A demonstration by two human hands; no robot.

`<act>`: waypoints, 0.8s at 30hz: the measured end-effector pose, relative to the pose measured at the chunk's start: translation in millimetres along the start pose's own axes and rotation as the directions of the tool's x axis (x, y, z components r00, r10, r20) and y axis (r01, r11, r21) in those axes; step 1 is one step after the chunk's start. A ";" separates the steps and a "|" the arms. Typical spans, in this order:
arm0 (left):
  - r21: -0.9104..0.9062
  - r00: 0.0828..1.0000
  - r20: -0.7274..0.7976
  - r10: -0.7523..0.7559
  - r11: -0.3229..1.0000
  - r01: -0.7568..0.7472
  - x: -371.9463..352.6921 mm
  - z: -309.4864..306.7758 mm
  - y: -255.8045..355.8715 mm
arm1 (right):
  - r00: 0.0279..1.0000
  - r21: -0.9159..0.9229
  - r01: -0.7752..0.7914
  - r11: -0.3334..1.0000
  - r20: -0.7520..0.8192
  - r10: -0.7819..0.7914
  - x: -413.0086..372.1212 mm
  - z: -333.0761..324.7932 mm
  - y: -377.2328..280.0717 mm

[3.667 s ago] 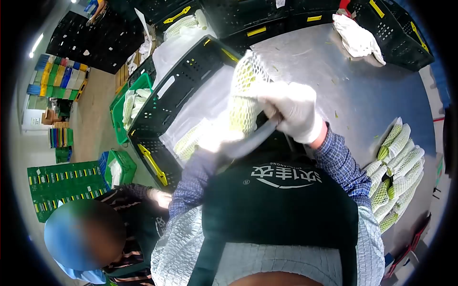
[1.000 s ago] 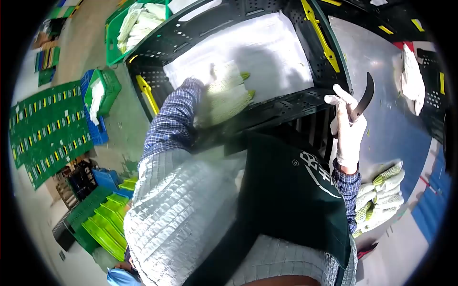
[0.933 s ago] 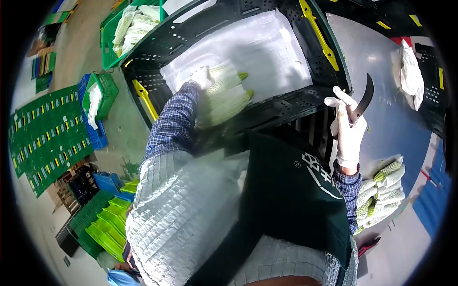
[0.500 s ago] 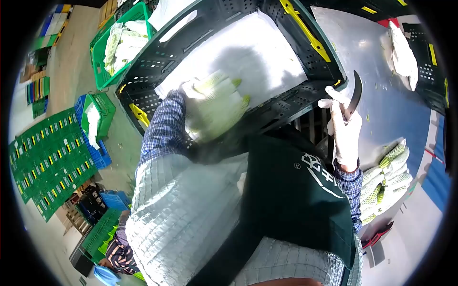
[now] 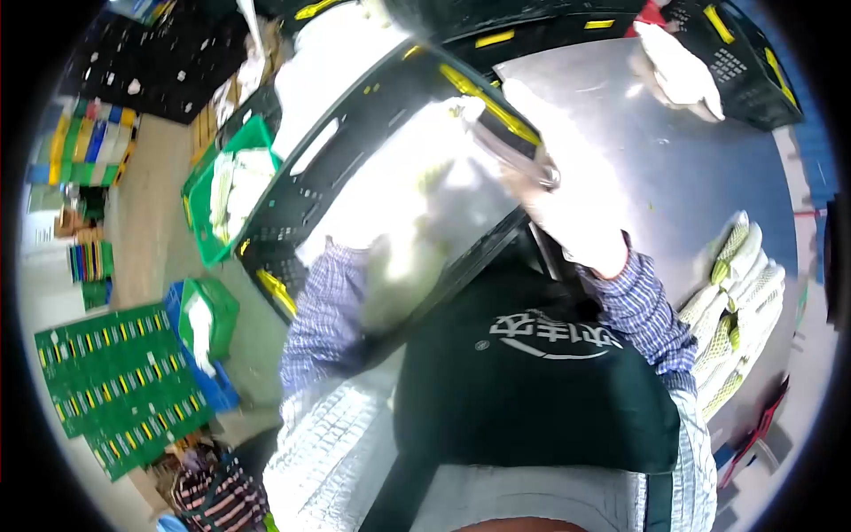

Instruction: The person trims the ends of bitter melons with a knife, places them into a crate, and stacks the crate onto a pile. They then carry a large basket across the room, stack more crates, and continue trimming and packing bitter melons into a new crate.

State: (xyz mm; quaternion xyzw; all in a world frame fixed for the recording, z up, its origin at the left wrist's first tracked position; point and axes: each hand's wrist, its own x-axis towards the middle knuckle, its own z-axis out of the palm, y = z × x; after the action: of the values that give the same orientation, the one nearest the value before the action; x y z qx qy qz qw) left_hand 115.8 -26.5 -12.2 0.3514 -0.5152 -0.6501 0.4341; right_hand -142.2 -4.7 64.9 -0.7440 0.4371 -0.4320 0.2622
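Observation:
My left hand (image 5: 355,222), gloved in white and washed out by glare, is over the black crate (image 5: 363,97). It holds a blurred bundle of pale green vegetables (image 5: 408,266) that overlaps the crate's near wall; its fingers are hard to make out. My right hand (image 5: 567,204), also in a white glove, grips a knife (image 5: 501,146) at the crate's right end. The curved blade is smeared by motion and points up and left, over the white lining (image 5: 381,168) toward a pale tip in the glare.
Net-wrapped pale vegetables (image 5: 731,310) lie on the metal table (image 5: 656,168) at right. A white bundle (image 5: 678,71) lies at its far end by another black crate (image 5: 753,62). Green baskets (image 5: 208,222) stand on the left. Someone in a striped top (image 5: 213,496) is at lower left.
My right hand with the knife has swung left, from beside the crate to over its right end. The view has turned, and the vegetables stay by my left hand.

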 end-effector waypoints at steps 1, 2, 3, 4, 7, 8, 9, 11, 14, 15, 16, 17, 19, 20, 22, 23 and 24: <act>-0.075 0.996 0.037 0.075 0.995 -0.072 6.1 21.4 0.0 | 0.998 0.047 0.040 0.998 -0.046 -0.038 3.2 -2.1 -4.8; -0.031 0.996 0.032 0.086 0.996 -0.085 5.9 38.8 5.1 | 0.993 0.090 0.085 0.992 -0.091 -0.077 6.4 -4.2 -9.6; 0.065 0.996 0.005 0.091 0.994 -0.092 7.1 52.5 9.3 | 0.984 0.129 0.132 0.983 -0.136 -0.115 9.3 -6.3 -14.6; 0.162 0.995 -0.026 0.092 0.983 -0.087 6.5 66.0 12.1 | 0.975 -0.062 0.190 0.980 -0.102 -0.196 7.2 -15.6 -16.7; 0.167 0.997 0.077 0.029 0.985 -0.042 4.5 85.0 25.3 | 0.913 -0.411 0.366 0.835 -0.015 -0.408 -3.0 -38.2 -26.8; 0.089 0.990 0.140 -0.020 0.996 0.008 4.7 86.6 31.3 | 0.887 -0.389 0.426 0.817 0.004 -0.461 -8.3 -40.6 -31.5; -0.013 0.981 0.181 -0.066 0.998 0.069 2.4 89.1 36.6 | 0.911 -0.358 0.392 0.847 0.026 -0.411 -15.8 -38.9 -32.7; -0.425 0.985 0.158 -0.066 0.896 0.128 -5.2 105.4 42.7 | 0.944 -0.269 0.321 0.908 0.170 -0.284 -19.0 -40.6 -35.0; -0.597 0.984 0.154 -0.085 0.786 0.161 -8.5 100.8 30.9 | 0.959 -0.157 0.258 0.953 0.165 -0.232 -27.2 -35.4 -16.1; -0.666 0.984 0.169 -0.057 0.729 0.157 -9.4 97.9 24.6 | 0.958 -0.185 0.249 0.951 0.189 -0.214 -29.2 -39.1 -13.8; -0.731 0.984 0.179 -0.027 0.666 0.151 -10.6 94.3 15.2 | 0.967 -0.171 0.211 0.962 0.182 -0.180 -31.0 -42.3 -15.0; -0.763 0.982 0.190 -0.018 0.627 0.159 -11.2 95.3 10.5 | 0.973 -0.155 0.175 0.972 0.179 -0.147 -31.9 -46.1 -17.9; -0.780 0.981 0.192 -0.016 0.605 0.162 -13.2 98.8 5.8 | 0.987 -0.152 0.147 0.977 0.081 -0.136 -30.2 -39.4 -16.0; -0.782 0.983 0.185 -0.014 0.604 0.156 -13.8 101.3 6.2 | 0.985 -0.125 0.144 0.982 0.112 -0.130 -30.3 -38.1 -12.1; -0.767 0.986 0.164 -0.008 0.627 0.132 -13.5 105.7 10.1 | 0.979 -0.096 0.146 0.985 0.156 -0.130 -30.8 -40.8 -7.8; -0.756 0.989 0.149 -0.008 0.644 0.119 -12.7 107.2 13.4 | 0.976 -0.092 0.153 0.984 0.169 -0.135 -30.8 -42.0 -8.1; -0.738 0.991 0.130 -0.005 0.668 0.101 -12.1 108.9 16.2 | 0.973 -0.089 0.159 0.983 0.182 -0.141 -30.8 -43.2 -8.5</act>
State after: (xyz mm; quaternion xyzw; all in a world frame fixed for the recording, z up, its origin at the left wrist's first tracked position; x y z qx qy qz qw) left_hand 25.1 23.0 27.9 0.1206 -0.2204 -0.8351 0.4894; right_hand -183.7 25.8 79.9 -0.8225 0.3765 -0.3604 0.2276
